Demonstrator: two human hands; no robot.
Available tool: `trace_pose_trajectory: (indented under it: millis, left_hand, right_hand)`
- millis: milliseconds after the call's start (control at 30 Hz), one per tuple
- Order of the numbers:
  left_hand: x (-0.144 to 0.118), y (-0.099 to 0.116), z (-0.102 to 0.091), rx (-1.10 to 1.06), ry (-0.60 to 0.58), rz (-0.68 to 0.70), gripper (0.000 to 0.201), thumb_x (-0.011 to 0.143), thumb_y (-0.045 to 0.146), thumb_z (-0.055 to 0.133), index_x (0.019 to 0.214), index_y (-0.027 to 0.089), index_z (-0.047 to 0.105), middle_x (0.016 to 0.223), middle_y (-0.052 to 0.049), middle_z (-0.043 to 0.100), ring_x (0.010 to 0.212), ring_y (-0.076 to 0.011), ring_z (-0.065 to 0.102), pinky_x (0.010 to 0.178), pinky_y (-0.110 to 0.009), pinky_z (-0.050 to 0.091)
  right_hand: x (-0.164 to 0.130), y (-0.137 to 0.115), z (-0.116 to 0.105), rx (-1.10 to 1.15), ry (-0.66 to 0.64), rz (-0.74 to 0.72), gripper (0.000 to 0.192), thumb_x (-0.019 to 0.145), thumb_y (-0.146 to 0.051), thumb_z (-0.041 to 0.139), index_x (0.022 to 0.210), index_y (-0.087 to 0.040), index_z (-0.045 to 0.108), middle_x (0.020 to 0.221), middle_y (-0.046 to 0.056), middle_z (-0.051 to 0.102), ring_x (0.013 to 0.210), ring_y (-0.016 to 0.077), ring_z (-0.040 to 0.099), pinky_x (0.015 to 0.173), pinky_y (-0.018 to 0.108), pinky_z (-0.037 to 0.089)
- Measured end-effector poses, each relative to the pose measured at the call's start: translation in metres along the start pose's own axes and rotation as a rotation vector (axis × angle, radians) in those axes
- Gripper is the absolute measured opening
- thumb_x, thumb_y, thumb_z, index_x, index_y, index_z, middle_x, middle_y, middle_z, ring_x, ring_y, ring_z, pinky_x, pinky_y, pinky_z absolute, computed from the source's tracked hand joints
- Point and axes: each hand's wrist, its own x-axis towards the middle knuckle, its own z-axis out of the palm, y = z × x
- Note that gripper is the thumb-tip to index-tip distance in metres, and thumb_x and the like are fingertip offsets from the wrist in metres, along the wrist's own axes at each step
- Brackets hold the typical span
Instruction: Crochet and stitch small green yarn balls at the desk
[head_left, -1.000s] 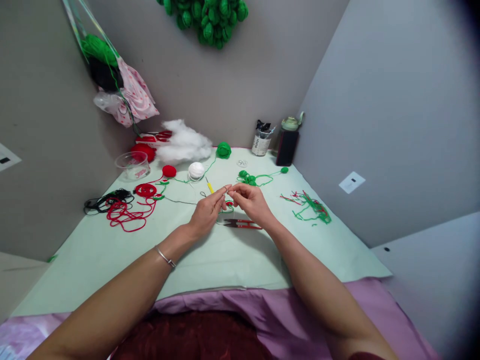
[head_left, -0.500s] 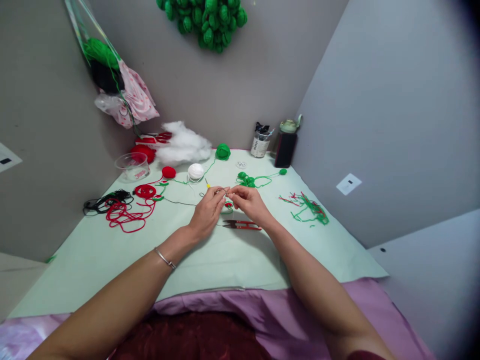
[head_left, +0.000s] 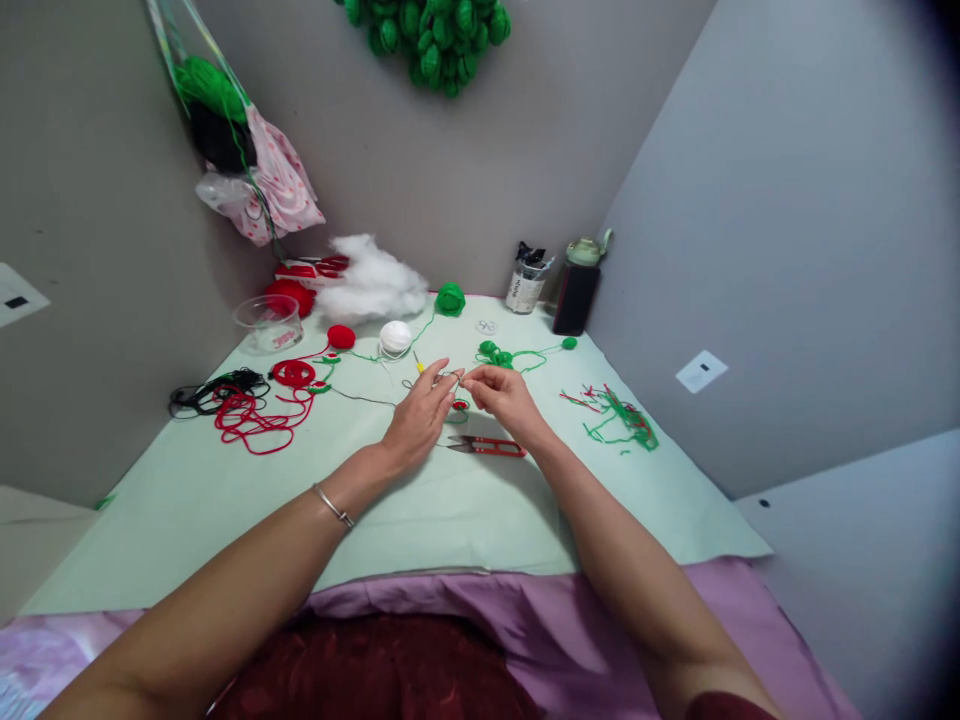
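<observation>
Over the middle of the table, my left hand holds dark yarn that runs in from the left, its fingers closed together. A yellow-handled crochet hook sticks up behind those fingers; whether they grip it I cannot tell. Thumb and forefinger of my right hand pinch the same dark yarn, close to the left fingertips. Just below hangs or lies a small red and green crocheted piece, partly hidden. Orange-handled thread snips lie under my right wrist.
To the left lie red yarn, black yarn and a clear plastic tub. White stuffing and yarn balls sit behind. Green yarn scraps lie right. A pen jar and a bottle stand at the back wall.
My right fingers have drawn slightly away to the right from the left hand, with the dark yarn between them. The whole view has shifted a little.
</observation>
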Motion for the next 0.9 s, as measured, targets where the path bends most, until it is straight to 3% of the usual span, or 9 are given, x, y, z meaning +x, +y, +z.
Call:
trace_pose_trajectory:
  millis: [367, 567, 700, 900]
  left_hand:
    - [0.001, -0.007, 0.001, 0.119, -0.052, 0.02, 0.047, 0.104, 0.038, 0.034, 0.142, 0.022, 0.055, 0.162, -0.013, 0.035, 0.142, -0.028, 0.046, 0.119, -0.045, 0.037]
    - [0.004, -0.006, -0.003, 0.078, -0.047, 0.039, 0.04, 0.101, 0.03, 0.04, 0.133, 0.023, 0.064, 0.157, -0.011, 0.044, 0.141, -0.0293, 0.047, 0.119, -0.048, 0.037]
    - [0.006, -0.002, -0.007, -0.076, 0.025, -0.004, 0.031, 0.095, 0.029, 0.052, 0.119, 0.024, 0.072, 0.149, -0.01, 0.054, 0.136, -0.029, 0.051, 0.117, -0.046, 0.038]
    - [0.012, -0.001, -0.01, -0.536, 0.126, -0.271, 0.019, 0.081, 0.035, 0.073, 0.094, 0.02, 0.076, 0.128, -0.01, 0.066, 0.108, -0.0244, 0.065, 0.094, -0.038, 0.05]
  right_hand:
    - [0.001, 0.004, 0.001, 0.037, 0.005, 0.029, 0.031, 0.078, -0.046, 0.072, 0.078, -0.016, 0.067, 0.055, -0.005, 0.048, 0.053, 0.0081, 0.037, 0.052, 0.025, 0.028]
    - [0.0, 0.0, 0.002, 0.073, 0.002, 0.03, 0.031, 0.078, -0.046, 0.073, 0.08, -0.016, 0.068, 0.055, -0.006, 0.047, 0.053, 0.0079, 0.037, 0.052, 0.024, 0.029]
    - [-0.003, -0.005, 0.004, 0.034, 0.076, -0.027, 0.03, 0.08, -0.045, 0.071, 0.083, -0.015, 0.068, 0.056, -0.005, 0.049, 0.054, 0.0087, 0.04, 0.053, 0.024, 0.033]
    - [-0.008, -0.004, 0.011, -0.198, 0.12, -0.118, 0.025, 0.085, -0.04, 0.065, 0.082, -0.016, 0.067, 0.057, -0.004, 0.05, 0.054, 0.0097, 0.042, 0.054, 0.024, 0.033]
